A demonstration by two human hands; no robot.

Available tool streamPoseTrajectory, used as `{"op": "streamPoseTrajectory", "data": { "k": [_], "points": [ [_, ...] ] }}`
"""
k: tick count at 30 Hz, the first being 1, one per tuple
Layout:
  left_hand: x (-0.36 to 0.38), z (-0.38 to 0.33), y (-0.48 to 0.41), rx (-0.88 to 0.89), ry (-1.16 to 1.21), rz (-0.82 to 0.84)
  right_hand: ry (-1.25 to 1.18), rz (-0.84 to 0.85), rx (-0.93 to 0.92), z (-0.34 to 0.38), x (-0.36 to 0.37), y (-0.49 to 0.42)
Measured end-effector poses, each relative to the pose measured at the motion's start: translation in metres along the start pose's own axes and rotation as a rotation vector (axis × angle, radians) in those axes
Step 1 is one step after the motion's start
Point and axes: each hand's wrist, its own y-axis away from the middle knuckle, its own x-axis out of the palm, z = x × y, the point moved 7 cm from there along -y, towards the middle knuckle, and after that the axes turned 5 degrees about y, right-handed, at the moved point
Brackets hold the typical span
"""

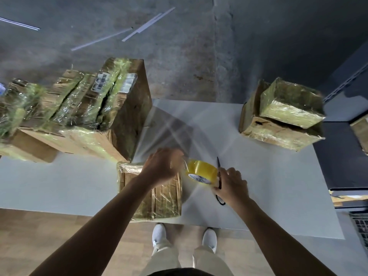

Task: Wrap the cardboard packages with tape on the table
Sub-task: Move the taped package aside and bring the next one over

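Yellow tape roll (201,172) in right hand's (232,186) grip, loose end in left hand's (162,166) pinch.

Cannot see the middle of the scissors (218,163), covered by the right hand (232,186) just right of the tape roll (202,172). Cannot tell the grip of the left hand (162,166), fingers (177,158) smeared just left of the roll. Cannot read the barcode label (101,81) far up-left of it. Cannot see the whole package (361,132) far right, cut by the frame edge.
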Motion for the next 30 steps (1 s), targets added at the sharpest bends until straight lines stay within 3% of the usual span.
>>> {"op": "streamPoseTrajectory", "data": {
  "k": [7,11,16,25,30],
  "points": [
    [0.001,0.001,0.000,-0.027,-0.001,0.035,-0.115,0.005,0.179,-0.020,0.009,0.004],
    [-0.002,-0.002,0.001,-0.039,-0.003,0.038,0.023,0.061,0.227,-0.033,0.016,0.013],
    [0.007,-0.001,0.004,-0.072,-0.139,0.155,0.109,0.135,0.237,-0.029,0.018,0.013],
    [0.010,-0.005,0.007,-0.109,-0.168,0.168,0.033,0.004,0.272,-0.014,0.021,0.023],
    [0.004,-0.014,0.007,-0.072,-0.172,0.151,-0.017,0.102,0.320,-0.016,0.027,0.017]
  ]
}}
